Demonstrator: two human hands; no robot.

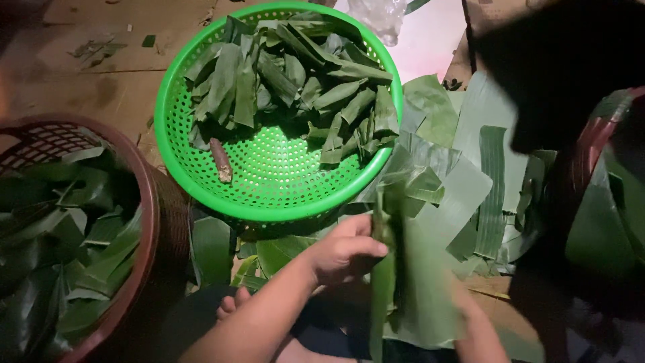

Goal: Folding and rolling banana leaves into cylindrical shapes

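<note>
Nearest you, your left hand (342, 252) is closed on a long banana leaf piece (410, 269), thumb and fingers pinching its folded left edge. Your right hand (470, 316) sits behind the leaf's lower right side, mostly hidden, so you cannot tell how its fingers are set. The leaf is matte green, ribbed along its length, creased into a narrow strip on the left and hanging broad and flat on the right. It sits just below the green basket (201, 181), a round perforated plastic bowl holding cut leaf strips (302, 87) and a short brown stalk (220, 160). Left of the green basket stands a dark red woven basket (144, 202) full of leaves. Right of it, flat leaf sheets (490, 168) lie piled.
</note>
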